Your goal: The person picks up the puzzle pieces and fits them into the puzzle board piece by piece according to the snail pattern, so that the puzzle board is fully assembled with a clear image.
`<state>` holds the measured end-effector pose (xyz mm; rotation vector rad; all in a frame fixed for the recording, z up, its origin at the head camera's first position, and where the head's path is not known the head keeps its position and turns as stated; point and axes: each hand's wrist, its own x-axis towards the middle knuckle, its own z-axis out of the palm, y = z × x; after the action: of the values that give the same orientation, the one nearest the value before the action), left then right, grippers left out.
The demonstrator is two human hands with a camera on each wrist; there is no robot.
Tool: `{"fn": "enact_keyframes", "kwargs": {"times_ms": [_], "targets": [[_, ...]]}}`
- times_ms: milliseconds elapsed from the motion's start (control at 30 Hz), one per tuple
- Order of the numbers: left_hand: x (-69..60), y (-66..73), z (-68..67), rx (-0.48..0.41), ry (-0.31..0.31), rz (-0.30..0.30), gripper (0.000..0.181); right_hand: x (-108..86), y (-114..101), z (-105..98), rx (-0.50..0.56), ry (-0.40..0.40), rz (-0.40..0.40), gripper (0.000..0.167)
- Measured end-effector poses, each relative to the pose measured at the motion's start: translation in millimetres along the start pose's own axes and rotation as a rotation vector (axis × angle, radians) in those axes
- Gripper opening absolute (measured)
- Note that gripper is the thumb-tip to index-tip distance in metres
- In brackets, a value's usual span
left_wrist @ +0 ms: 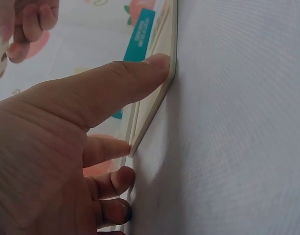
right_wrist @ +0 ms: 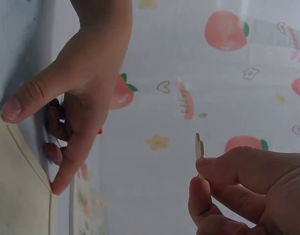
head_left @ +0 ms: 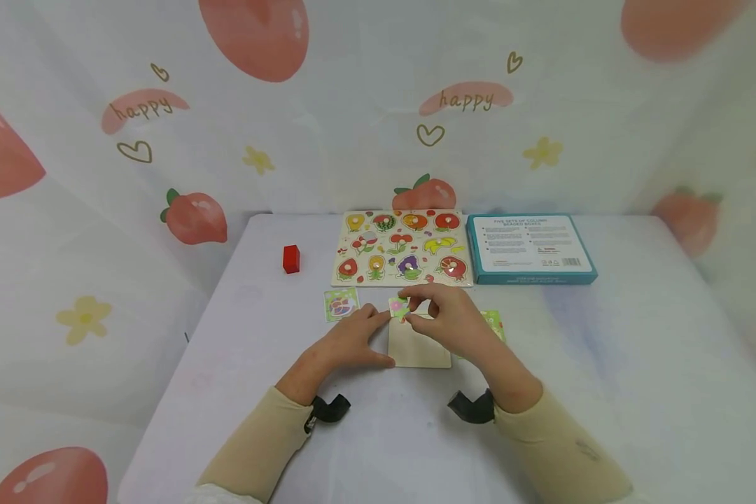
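Note:
A small square wooden tray (head_left: 418, 346) lies on the table in front of the person. The left hand (head_left: 353, 336) touches its left side, thumb at the near corner and index finger at the far one, both fairly straight. Above the tray's far edge, the right hand (head_left: 447, 315) pinches a jigsaw puzzle piece (head_left: 397, 306), green with a pink print. The right wrist view shows that piece (right_wrist: 199, 147) edge-on between thumb and fingertip, clear of the tray. Left of the tray lies a printed puzzle piece (head_left: 341, 304). Another green piece (head_left: 493, 322) is partly hidden by the right forearm.
A fruit peg puzzle board (head_left: 378, 241) lies at the back of the table. Right of it is a flat teal box (head_left: 529, 248). Toward the back left stands a red block (head_left: 291, 259). A printed curtain (head_left: 353, 105) hangs behind the table.

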<state>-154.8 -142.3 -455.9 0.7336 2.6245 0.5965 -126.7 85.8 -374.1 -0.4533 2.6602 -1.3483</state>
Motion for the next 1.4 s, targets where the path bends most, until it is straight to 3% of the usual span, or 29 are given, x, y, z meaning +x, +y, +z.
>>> {"fn": "enact_keyframes", "kwargs": {"times_ms": [300,600,900,1400], "targets": [[-0.3,0.5,-1.5,0.02,-0.01,0.0,0.083,11.7,11.4,13.6,0.012,-0.034,0.046,0.035],[0.4,-1.7,-1.0,0.021,-0.008,0.0,0.091,23.5,28.8,24.4,-0.017,-0.023,0.126,0.033],[0.9,-3.7,-1.0,0.002,-0.01,0.008,0.093,32.1,44.6,33.1,-0.005,-0.062,0.173,0.032],[-0.7,-2.1,-1.4,-0.035,-0.017,0.007,0.093,38.5,65.6,52.5,-0.132,-0.097,0.199,0.029]]}}
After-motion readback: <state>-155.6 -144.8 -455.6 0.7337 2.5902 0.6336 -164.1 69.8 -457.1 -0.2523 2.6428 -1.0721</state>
